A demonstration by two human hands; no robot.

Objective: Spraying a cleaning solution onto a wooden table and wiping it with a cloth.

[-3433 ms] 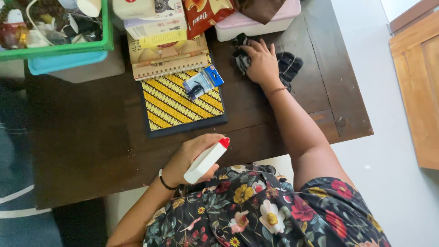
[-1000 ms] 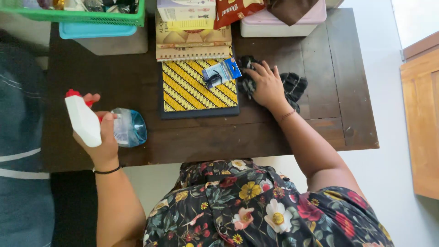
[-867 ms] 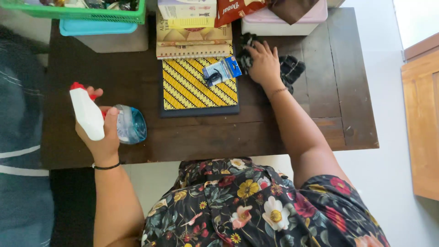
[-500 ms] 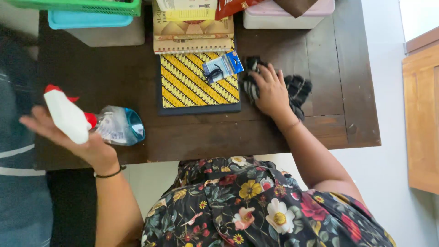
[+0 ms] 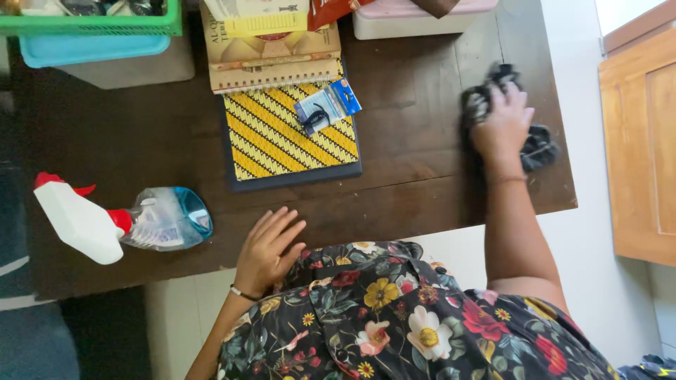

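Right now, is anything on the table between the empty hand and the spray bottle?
No. The left hand rests on the table's near edge, and only bare dark wood lies between it and the spray bottle standing to its left.

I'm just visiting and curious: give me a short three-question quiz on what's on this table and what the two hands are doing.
1. True or false: the left hand holds the spray bottle.
2. What does the right hand press on?
A. a notebook
B. a dark cloth
C. a basket
3. Fill in: the small blue packet lies on a book with a yellow and black ____ cover.

Key
1. False: the bottle lies on its side on the wooden table, apart from the hand.
2. B, the dark cloth.
3. Patterned: the patterned book.
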